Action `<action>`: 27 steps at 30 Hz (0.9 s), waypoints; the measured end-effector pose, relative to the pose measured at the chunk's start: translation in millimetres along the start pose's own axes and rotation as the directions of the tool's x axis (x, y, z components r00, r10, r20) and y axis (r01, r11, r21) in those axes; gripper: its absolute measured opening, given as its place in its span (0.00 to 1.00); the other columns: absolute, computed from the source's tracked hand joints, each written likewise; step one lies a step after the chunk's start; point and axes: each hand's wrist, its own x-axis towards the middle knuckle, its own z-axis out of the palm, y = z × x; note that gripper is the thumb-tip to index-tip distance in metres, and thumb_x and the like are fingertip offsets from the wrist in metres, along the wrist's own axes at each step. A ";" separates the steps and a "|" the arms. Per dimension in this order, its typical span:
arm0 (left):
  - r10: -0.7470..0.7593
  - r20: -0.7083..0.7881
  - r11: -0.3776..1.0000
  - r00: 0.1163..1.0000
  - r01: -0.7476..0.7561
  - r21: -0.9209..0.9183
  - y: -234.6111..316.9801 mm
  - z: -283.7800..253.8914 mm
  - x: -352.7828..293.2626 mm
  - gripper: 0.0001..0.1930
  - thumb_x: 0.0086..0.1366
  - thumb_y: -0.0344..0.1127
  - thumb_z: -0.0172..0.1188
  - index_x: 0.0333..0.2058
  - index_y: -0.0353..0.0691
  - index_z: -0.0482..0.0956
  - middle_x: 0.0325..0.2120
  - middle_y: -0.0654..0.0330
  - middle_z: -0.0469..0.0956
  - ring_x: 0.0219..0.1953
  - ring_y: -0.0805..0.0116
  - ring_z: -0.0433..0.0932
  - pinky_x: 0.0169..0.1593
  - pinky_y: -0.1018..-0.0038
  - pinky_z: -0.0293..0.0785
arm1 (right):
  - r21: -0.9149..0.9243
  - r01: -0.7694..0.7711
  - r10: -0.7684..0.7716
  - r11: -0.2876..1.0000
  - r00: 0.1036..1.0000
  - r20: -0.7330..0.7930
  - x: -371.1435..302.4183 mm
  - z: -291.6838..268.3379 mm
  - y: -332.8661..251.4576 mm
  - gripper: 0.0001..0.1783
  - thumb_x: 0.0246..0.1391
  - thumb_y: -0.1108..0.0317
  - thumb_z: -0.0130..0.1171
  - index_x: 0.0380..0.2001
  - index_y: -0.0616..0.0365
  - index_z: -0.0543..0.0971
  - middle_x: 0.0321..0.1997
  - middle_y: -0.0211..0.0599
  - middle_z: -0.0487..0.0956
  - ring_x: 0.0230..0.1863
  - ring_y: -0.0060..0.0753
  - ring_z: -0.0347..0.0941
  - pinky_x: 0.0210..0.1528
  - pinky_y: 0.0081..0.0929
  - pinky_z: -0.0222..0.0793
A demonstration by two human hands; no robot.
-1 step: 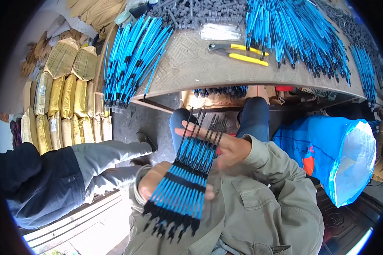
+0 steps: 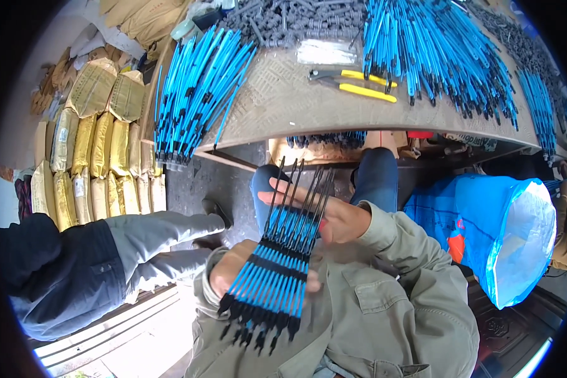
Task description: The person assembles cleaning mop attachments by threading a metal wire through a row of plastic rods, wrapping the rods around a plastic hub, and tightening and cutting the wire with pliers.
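Before my chest I hold a flat bundle of slim blue stakes (image 2: pixel 272 280) with black ends, lined up side by side and crossed by black bands. My left hand (image 2: pixel 232 267) is closed round the bundle from behind; its fingertips show at the right edge. My right hand (image 2: pixel 341 220) is closed about the upper part, where thin black spikes point up. Its thumb and some fingers show around the spikes, and the rest lies behind the bundle. The thicker black lower ends hang free and fan out slightly.
On the brown table (image 2: pixel 283 107) lie blue stakes in a left pile (image 2: pixel 198 94) and a larger right pile (image 2: pixel 428 57), grey fittings (image 2: pixel 283 25) and yellow-handled pliers (image 2: pixel 365 91). A blue bag (image 2: pixel 466 220) stands right; stacked sacks (image 2: pixel 101 145) and another person (image 2: pixel 75 271) are left.
The lower end of the stake bundle has swung slightly right, and my left hand has moved a little with it. My right hand stays nearly in place.
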 end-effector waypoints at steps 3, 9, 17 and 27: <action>-0.093 -0.096 0.995 0.991 0.088 -0.050 -7.9 3.3 3.2 0.13 0.55 0.29 0.60 0.40 0.32 0.77 0.41 0.48 0.77 0.43 0.57 0.78 0.45 0.61 0.75 | 0.404 -0.050 0.101 0.913 0.989 -0.107 18.5 -17.7 4.7 0.42 0.55 0.39 0.41 0.62 0.61 0.51 0.64 0.45 0.58 0.63 0.37 0.56 0.63 0.33 0.49; -0.085 -0.221 0.996 0.972 0.084 -0.013 -26.7 -22.0 29.5 0.13 0.56 0.26 0.58 0.40 0.29 0.77 0.41 0.48 0.77 0.43 0.59 0.78 0.45 0.63 0.74 | 0.400 -0.126 0.307 0.908 0.850 -0.429 68.0 -80.7 -20.5 0.39 0.61 0.41 0.31 0.63 0.63 0.49 0.64 0.46 0.59 0.62 0.34 0.58 0.62 0.29 0.51; 0.398 -0.073 0.796 0.914 -0.305 0.524 -42.4 -75.6 75.5 0.12 0.59 0.26 0.55 0.42 0.27 0.75 0.36 0.51 0.79 0.40 0.65 0.78 0.48 0.67 0.72 | -0.853 -0.505 -0.107 0.132 0.848 -0.519 146.6 -195.0 -86.2 0.13 0.52 0.59 0.54 0.32 0.56 0.80 0.37 0.40 0.79 0.38 0.42 0.75 0.42 0.31 0.70; 0.026 -0.268 1.000 0.963 -0.020 0.023 -18.8 -73.6 79.3 0.17 0.65 0.34 0.50 0.48 0.28 0.71 0.38 0.51 0.78 0.42 0.66 0.77 0.48 0.70 0.72 | -0.794 -0.448 -0.074 -0.411 0.884 -0.461 163.6 -246.2 -43.9 0.06 0.42 0.66 0.55 0.20 0.56 0.78 0.25 0.43 0.77 0.31 0.48 0.75 0.34 0.42 0.70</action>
